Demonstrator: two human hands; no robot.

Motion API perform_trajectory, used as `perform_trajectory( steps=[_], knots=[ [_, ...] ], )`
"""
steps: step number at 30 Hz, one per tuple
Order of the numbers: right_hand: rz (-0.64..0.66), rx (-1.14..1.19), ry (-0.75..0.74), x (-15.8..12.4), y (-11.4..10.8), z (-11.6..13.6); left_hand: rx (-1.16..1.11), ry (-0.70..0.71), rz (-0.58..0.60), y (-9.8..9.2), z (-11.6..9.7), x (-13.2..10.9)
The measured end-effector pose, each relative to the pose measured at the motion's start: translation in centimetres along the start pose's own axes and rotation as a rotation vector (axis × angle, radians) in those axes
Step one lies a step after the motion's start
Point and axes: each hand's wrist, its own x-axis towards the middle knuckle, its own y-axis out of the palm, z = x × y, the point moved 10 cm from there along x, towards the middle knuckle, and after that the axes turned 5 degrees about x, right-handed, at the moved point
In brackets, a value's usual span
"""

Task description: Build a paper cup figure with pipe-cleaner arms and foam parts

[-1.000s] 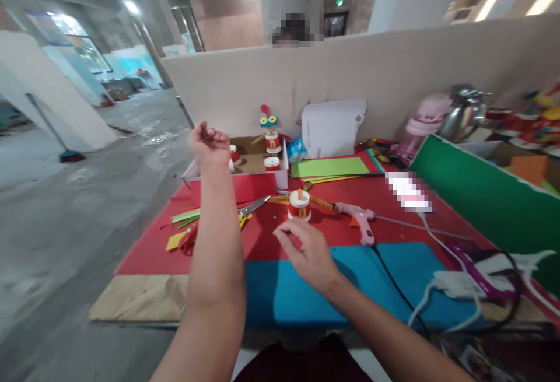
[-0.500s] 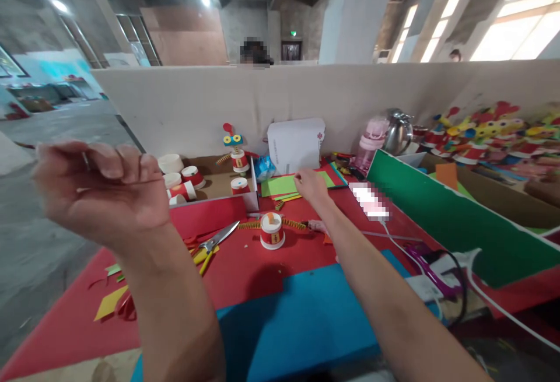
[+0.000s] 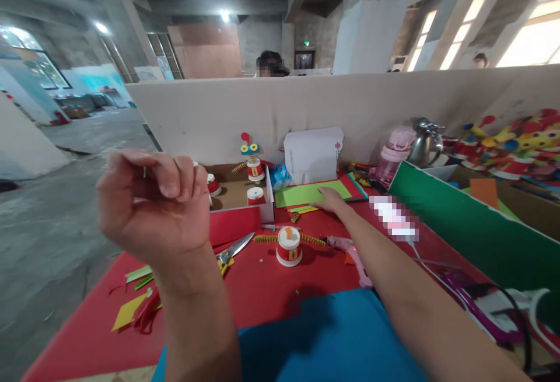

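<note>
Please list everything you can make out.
Cup: one, red and white, mid-table
Coiled strips: three, yellow-brown, around it
Scissors: one pair, silver and yellow, left
Glue gun: one, pink, right of cup
Paper stack: one, green-topped, behind cup
Low box: one, white, behind left
Eyed figure: one, multicoloured, by that box
Packet: one, blue, beside box
Panel: one, white, back
Partition: one, off-white, back
Bottle: one, pink, back right
Jug: one, silver, beside it
Long box: one, green-sided, right
Figures: many, red and yellow, far right
Mat: one, blue, near edge
Table cover: one, red, underneath
Scraps: several, green and yellow, left
Left hand: one, bare, raised left
Right hand: one, bare, at paper stack
</note>
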Motion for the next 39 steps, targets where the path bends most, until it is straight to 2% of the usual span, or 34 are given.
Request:
perform_trajectory(
  steps=[11,19,26,33,39],
  knots=[
    [-0.002,-0.084,-0.125,0.5,0.0,0.6,-0.005,0.013,0.136,1.1,0.7,0.1],
    [-0.097,-0.004,-0.173,1.0,-1.3,1.6,0.001,0.013,0.120,0.8,0.7,0.1],
    [-0.223,0.127,-0.102,1.8,-2.2,-0.2,0.000,0.018,0.120,0.8,0.6,0.2],
    [-0.282,0.219,-0.039,1.8,-2.1,-1.9,0.037,-0.033,0.139,0.7,1.2,0.1],
    [-0.329,0.241,-0.026,2.1,-2.8,-2.6,0.010,-0.011,0.131,0.8,0.9,0.1]
  ],
)
